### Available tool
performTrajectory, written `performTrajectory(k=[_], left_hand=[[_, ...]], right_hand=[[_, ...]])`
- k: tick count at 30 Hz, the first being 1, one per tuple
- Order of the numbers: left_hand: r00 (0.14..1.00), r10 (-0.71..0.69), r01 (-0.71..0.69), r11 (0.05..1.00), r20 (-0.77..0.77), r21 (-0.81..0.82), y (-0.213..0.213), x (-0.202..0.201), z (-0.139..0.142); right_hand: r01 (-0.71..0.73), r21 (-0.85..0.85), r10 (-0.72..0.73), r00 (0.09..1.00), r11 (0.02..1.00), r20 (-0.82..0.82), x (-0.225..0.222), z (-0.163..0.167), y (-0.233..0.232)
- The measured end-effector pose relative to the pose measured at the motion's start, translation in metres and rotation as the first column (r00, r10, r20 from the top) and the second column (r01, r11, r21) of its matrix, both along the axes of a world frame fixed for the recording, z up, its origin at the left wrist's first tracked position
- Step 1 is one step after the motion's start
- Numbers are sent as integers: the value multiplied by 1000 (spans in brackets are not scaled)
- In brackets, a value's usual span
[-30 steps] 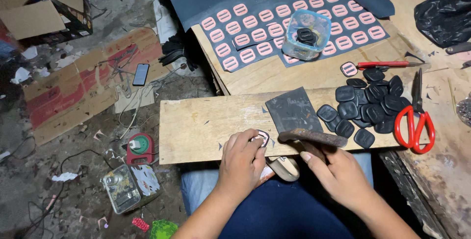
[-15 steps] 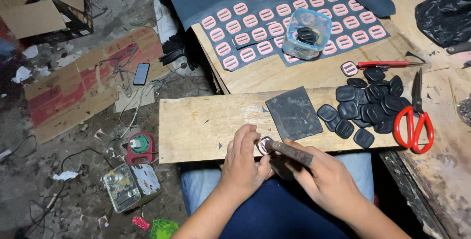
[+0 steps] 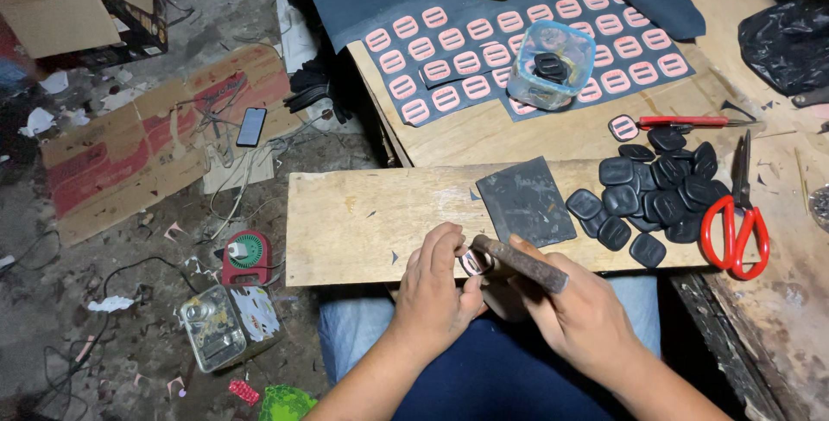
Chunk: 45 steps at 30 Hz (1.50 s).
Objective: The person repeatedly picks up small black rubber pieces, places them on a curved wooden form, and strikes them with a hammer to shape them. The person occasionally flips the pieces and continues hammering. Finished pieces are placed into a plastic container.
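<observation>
Pink-rimmed, a small buckle piece (image 3: 471,261) sits pinched in the left hand (image 3: 434,293) at the wooden board's (image 3: 363,222) near edge, lower centre. The right hand (image 3: 580,313) grips a dark rod-like tool (image 3: 521,264), long axis slanting up-left, tip touching the piece.

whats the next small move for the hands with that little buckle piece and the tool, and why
Probably bring the tool's head down on the small buckle piece. The left hand pinches the piece at the near edge of the wooden board, and the right hand grips the tool with its end right at the piece. The finished black pieces suggest it joins that pile afterwards.
</observation>
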<state>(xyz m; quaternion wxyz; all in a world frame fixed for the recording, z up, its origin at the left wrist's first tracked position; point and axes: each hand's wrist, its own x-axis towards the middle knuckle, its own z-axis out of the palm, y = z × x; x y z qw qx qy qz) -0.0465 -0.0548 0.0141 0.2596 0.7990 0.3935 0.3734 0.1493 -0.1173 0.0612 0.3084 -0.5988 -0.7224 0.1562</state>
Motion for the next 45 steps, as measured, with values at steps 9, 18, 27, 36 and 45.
performTrajectory(k=[9,18,27,36,45], left_hand=[[1000,15,-16,999,12,52,2,2,-3],[1000,19,-20,1000,11,22,0,1,-5],[1000,21,-20,997,8,-69,-2,1,1],[999,-50,50,999,-4,7,2,-5,19],[826,341,229,524,449,-820,-1,13,18]], right_hand=[[-3,46,10,989,999,-145,5,-13,-6],[-43,-215,-7,975,976,-224,3,-18,-3],[29,-273,-100,962,962,-253,2,-19,-7],[145,-65,-158,877,987,-454,30,-2,-24],[-75,72,87,979,995,-184,19,7,-26]])
